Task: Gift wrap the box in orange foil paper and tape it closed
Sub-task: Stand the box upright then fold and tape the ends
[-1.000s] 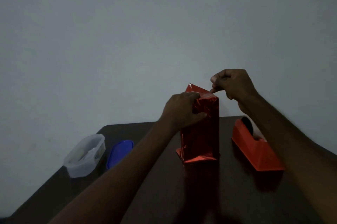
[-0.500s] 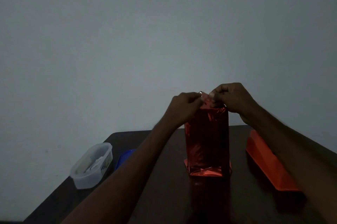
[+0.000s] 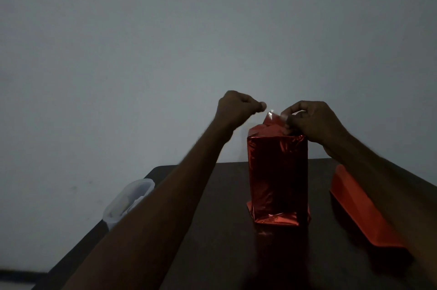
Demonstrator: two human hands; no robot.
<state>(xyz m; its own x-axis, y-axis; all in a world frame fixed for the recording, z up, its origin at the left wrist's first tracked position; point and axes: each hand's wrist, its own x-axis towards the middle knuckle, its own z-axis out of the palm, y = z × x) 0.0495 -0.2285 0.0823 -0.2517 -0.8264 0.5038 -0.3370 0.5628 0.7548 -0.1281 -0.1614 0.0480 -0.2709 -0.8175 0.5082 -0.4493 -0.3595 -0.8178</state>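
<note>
On the dark bench (image 3: 212,254), head view: foil-wrapped box (image 3: 277,178) stands upright, centre. Right hand (image 3: 312,122) pinches the raised top flap (image 3: 272,120). Left hand (image 3: 238,107) curled closed just left, apart from it; contents unclear. Orange tape dispenser (image 3: 361,214) right; clear tub (image 3: 128,200) left.

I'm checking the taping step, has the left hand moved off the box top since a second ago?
Yes. The left hand has lifted off the foil-wrapped box and now sits up and left of its top.
</note>
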